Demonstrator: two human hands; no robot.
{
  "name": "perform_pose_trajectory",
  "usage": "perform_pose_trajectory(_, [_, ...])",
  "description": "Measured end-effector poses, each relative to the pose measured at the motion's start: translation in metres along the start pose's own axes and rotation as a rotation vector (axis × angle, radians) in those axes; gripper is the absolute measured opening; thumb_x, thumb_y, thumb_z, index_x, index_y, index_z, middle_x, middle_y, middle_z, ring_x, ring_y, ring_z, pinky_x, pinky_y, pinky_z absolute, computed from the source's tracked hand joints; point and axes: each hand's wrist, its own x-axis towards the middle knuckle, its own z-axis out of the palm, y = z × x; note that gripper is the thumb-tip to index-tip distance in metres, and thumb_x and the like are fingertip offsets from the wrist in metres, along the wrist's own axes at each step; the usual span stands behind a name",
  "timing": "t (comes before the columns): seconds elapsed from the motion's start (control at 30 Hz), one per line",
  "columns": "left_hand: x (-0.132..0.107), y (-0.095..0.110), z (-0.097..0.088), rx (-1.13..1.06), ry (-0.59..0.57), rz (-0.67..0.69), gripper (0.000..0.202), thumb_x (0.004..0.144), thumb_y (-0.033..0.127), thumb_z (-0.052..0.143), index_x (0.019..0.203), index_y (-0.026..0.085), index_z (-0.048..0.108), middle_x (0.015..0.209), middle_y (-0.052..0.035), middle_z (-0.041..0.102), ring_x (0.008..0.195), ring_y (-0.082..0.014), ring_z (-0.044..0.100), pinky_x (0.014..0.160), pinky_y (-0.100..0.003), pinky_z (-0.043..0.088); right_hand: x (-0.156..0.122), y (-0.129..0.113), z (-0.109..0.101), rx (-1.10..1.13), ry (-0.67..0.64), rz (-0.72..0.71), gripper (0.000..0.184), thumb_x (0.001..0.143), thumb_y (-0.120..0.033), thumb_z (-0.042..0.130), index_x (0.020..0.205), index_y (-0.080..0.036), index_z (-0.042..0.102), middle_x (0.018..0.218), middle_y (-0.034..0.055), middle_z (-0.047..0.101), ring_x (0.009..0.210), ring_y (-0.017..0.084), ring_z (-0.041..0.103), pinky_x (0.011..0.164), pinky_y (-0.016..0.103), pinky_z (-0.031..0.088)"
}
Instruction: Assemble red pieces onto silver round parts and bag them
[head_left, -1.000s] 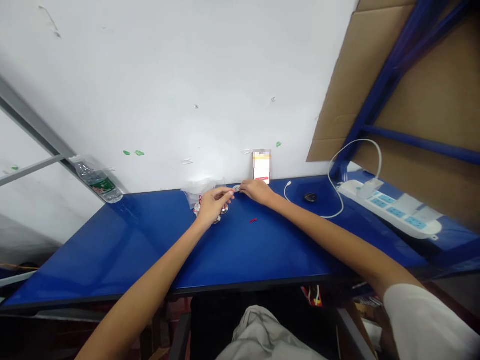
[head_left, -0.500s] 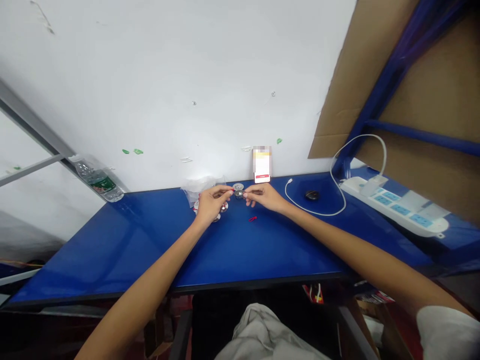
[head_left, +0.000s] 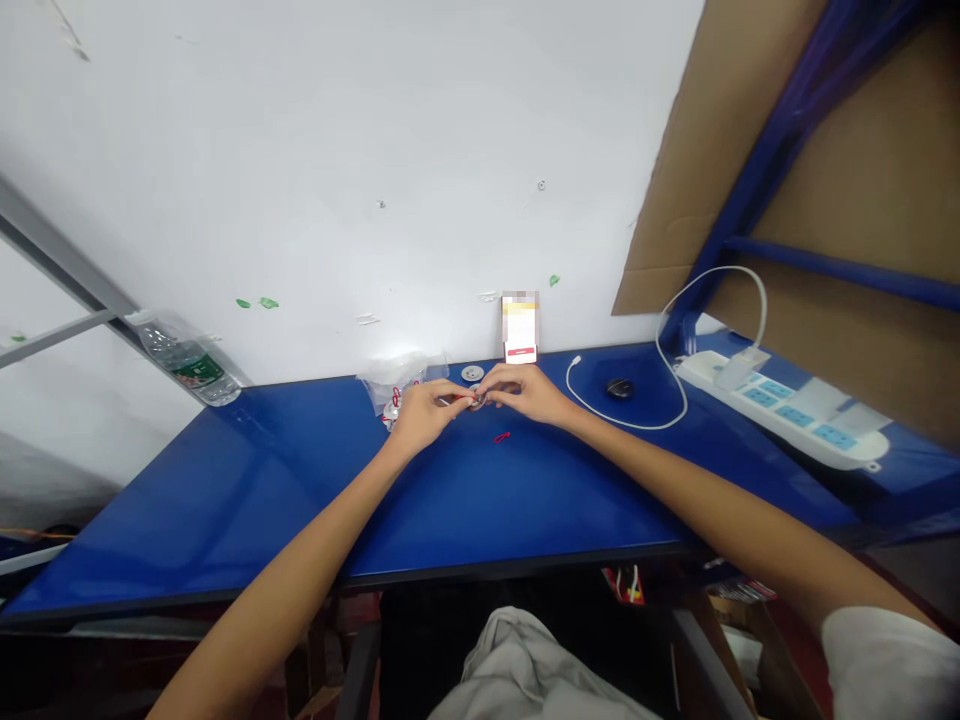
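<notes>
My left hand (head_left: 421, 413) and my right hand (head_left: 526, 390) meet at the far middle of the blue table (head_left: 300, 500). Their fingertips pinch together around a small silver round part (head_left: 475, 401) with a bit of red on it. Another silver disc (head_left: 472, 373) lies just beyond the hands near the wall. A small red piece (head_left: 501, 437) lies on the table just in front of my right hand. A clear plastic bag (head_left: 394, 378) with more small parts sits behind my left hand.
A white and red card (head_left: 520, 327) leans on the wall. A white cable (head_left: 645, 400) runs to a white power strip (head_left: 780, 421) at the right. A small black object (head_left: 619, 388) lies by the cable. A water bottle (head_left: 184, 357) lies at the left. Cardboard (head_left: 750, 150) backs a blue rack.
My right hand drew back from the wall toward my left hand, and both hands now meet on the small silver part. The view shifted slightly.
</notes>
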Motion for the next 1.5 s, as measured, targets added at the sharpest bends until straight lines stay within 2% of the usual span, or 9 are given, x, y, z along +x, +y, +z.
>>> perform_pose_trajectory(0.17, [-0.001,-0.014,0.007,0.272,-0.033,0.092,0.015,0.096,0.023,0.073,0.099,0.026,0.088,0.098,-0.0037,0.082,0.082,-0.0188,0.073,0.079,-0.03,0.058,-0.001,0.021,0.0,-0.415,-0.064,-0.045,0.018,0.103,-0.027,0.068,0.113,-0.028,0.084,0.109,0.0047,0.081,0.092,0.021,0.076,0.084,0.034,0.058])
perform_pose_trajectory(0.33, [-0.001,-0.01,0.008,0.309,-0.021,0.119,0.016,0.099,0.022,0.071,0.103,0.026,0.086,0.101,-0.003,0.081,0.084,-0.0186,0.073,0.079,-0.03,0.057,-0.003,0.027,-0.005,-0.737,-0.14,-0.081,0.032,0.103,-0.012,0.058,0.12,-0.028,0.081,0.12,0.0072,0.078,0.114,0.026,0.071,0.098,0.039,0.056])
perform_pose_trajectory(0.4, [-0.002,-0.005,0.006,0.317,-0.001,0.122,0.016,0.099,0.022,0.071,0.103,0.025,0.086,0.1,-0.0025,0.081,0.081,-0.0181,0.072,0.079,-0.031,0.056,0.0,0.025,-0.015,-0.806,-0.104,-0.079,0.037,0.102,-0.011,0.056,0.125,-0.028,0.078,0.126,0.0087,0.076,0.118,0.027,0.068,0.102,0.042,0.056])
perform_pose_trajectory(0.47, [-0.002,-0.002,0.004,0.312,0.011,0.118,0.015,0.099,0.022,0.071,0.102,0.025,0.086,0.1,-0.0025,0.081,0.08,-0.018,0.072,0.079,-0.032,0.055,0.01,0.021,-0.033,-0.825,0.031,-0.088,0.034,0.103,-0.016,0.057,0.13,-0.027,0.075,0.128,0.01,0.074,0.121,0.03,0.066,0.106,0.046,0.055])
perform_pose_trajectory(0.6, [-0.002,-0.001,0.004,0.286,-0.001,0.12,0.016,0.099,0.022,0.07,0.102,0.025,0.085,0.103,-0.0029,0.081,0.084,-0.0189,0.073,0.079,-0.032,0.055,0.048,0.021,-0.081,-0.823,0.467,-0.05,0.026,0.102,-0.028,0.059,0.126,-0.024,0.069,0.122,0.0131,0.071,0.117,0.033,0.064,0.107,0.051,0.053])
perform_pose_trajectory(0.7, [-0.003,-0.003,0.007,0.26,-0.058,0.143,0.015,0.099,0.022,0.07,0.103,0.025,0.085,0.103,-0.0027,0.081,0.086,-0.0188,0.072,0.079,-0.031,0.055,0.077,0.033,-0.108,-0.79,0.637,0.017,0.02,0.098,-0.033,0.065,0.115,-0.022,0.067,0.115,0.0123,0.066,0.106,0.031,0.064,0.1,0.049,0.055])
perform_pose_trajectory(0.9, [-0.006,-0.002,0.01,0.232,-0.104,0.166,0.015,0.099,0.021,0.07,0.102,0.024,0.084,0.102,-0.0024,0.08,0.084,-0.0169,0.071,0.082,-0.03,0.054,0.09,0.057,-0.118,-0.752,0.661,-0.049,0.01,0.1,-0.034,0.066,0.1,-0.023,0.068,0.111,0.0095,0.06,0.1,0.025,0.064,0.096,0.042,0.055])
perform_pose_trajectory(1.17, [-0.005,0.0,0.008,0.232,-0.089,0.161,0.014,0.099,0.022,0.07,0.102,0.024,0.084,0.104,-0.0035,0.08,0.083,-0.0177,0.071,0.079,-0.03,0.054,0.076,0.052,-0.127,-0.756,0.551,-0.078,0.021,0.104,-0.039,0.063,0.11,-0.023,0.075,0.107,0.0089,0.057,0.101,0.027,0.062,0.097,0.043,0.055])
perform_pose_trajectory(1.5, [-0.005,0.0,0.008,0.235,-0.087,0.158,0.015,0.1,0.023,0.069,0.103,0.024,0.084,0.105,-0.0035,0.08,0.083,-0.0174,0.07,0.078,-0.03,0.054,0.076,0.051,-0.128,-0.727,0.538,-0.089,0.017,0.101,-0.032,0.065,0.109,-0.022,0.075,0.108,0.0088,0.056,0.096,0.025,0.061,0.093,0.042,0.056])
